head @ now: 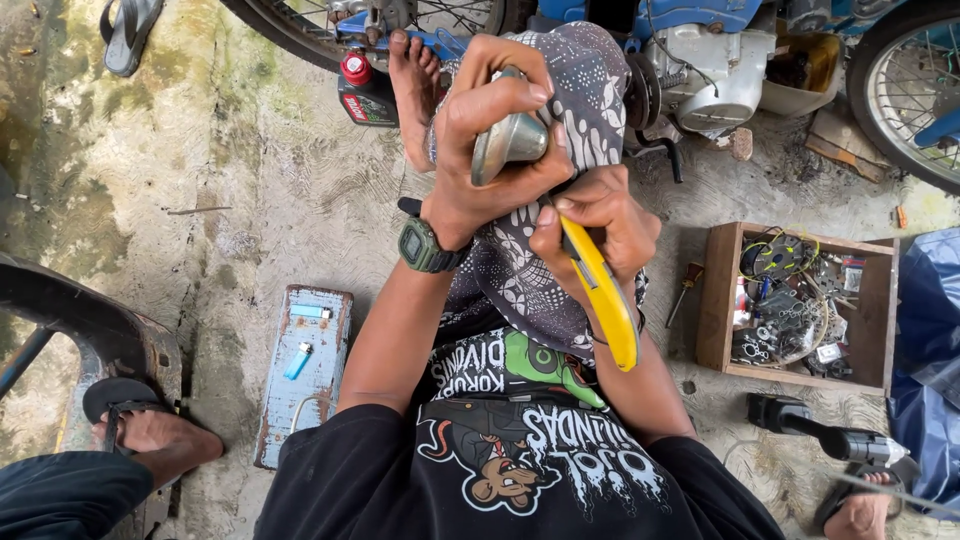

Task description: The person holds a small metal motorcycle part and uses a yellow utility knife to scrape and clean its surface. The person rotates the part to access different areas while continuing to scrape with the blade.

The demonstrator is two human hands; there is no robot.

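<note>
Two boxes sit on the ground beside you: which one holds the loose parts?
The open brown wooden box on the concrete by your right hand, full of tangled wires and small metal parts. The flat blue metal box by your left arm is closed, with only a blue lighter on top.

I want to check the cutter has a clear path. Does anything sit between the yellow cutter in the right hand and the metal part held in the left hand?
Nothing visible does. The right hand holds the yellow cutter with its front end right up against the metal part gripped by the left hand. The tip itself is hidden behind fingers and the patterned cloth.
</note>
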